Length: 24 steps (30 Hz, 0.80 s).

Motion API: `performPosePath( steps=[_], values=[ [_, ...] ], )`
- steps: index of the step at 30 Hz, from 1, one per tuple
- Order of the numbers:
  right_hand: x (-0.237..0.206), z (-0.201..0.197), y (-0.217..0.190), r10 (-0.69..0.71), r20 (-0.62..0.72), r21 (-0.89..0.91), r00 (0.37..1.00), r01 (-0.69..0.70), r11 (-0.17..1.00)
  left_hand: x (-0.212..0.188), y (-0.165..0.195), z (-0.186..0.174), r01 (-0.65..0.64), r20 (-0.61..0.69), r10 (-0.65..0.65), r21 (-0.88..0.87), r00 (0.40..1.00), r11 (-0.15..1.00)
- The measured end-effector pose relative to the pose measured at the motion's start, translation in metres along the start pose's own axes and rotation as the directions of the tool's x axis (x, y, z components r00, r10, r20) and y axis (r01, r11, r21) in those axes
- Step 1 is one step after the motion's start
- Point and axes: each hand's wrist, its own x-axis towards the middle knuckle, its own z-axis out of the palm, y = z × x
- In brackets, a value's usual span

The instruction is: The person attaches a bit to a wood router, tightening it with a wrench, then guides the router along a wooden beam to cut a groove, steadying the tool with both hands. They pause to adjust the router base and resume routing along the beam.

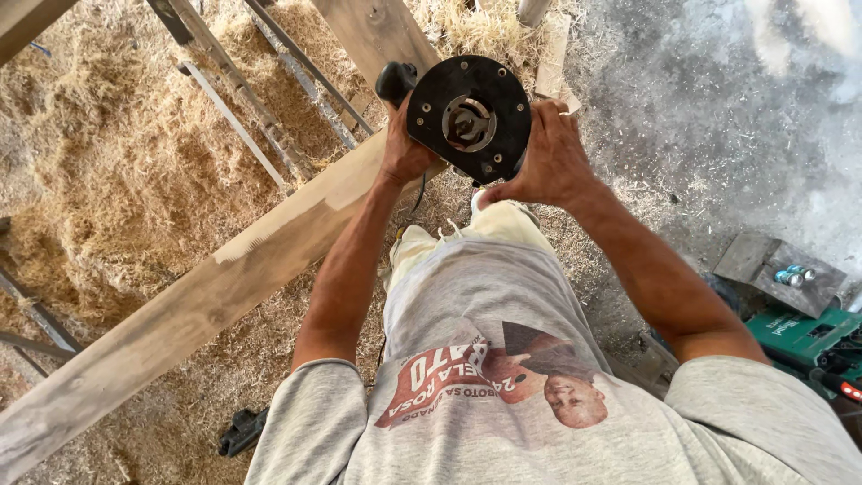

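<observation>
The person holds a black router [469, 117] tipped base-up at twelve o'clock, its round base plate and centre collet facing the camera. The left hand [404, 148] clamps its nine o'clock side, the right hand [549, 157] its three o'clock side. A long wooden beam [206, 301] runs diagonally beneath, over sawdust [117, 171]. A green tool case [804, 334] lies at four o'clock.

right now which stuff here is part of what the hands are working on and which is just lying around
In hand:
- router, black base turned up
- left hand and right hand gripping its sides

Lying about:
- long wooden beam
- green tool case
- sawdust heap
- dark tool on the floor
</observation>
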Motion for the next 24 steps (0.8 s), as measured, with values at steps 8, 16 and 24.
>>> performPosePath(
  steps=[8, 16, 24],
  values=[
    [-0.006, 0.017, -0.005, 0.011, -0.229, -0.001, 0.973, -0.011, 1.0, -0.005, 0.011, 0.007, 0.034, -0.101, -0.036, -0.023, 0.994, 0.999],
    [-0.011, 0.023, -0.011, 0.032, -0.354, -0.039, 0.935, -0.049, 0.998, 0.003, 0.017, 0.013, -0.055, -0.073, 0.064, 0.117, 0.995, 0.992],
    [-0.016, 0.026, -0.023, 0.095, -0.467, -0.035, 0.879, -0.126, 0.991, 0.014, 0.031, 0.013, -0.073, -0.066, 0.08, 0.101, 0.995, 0.992]
  ],
)
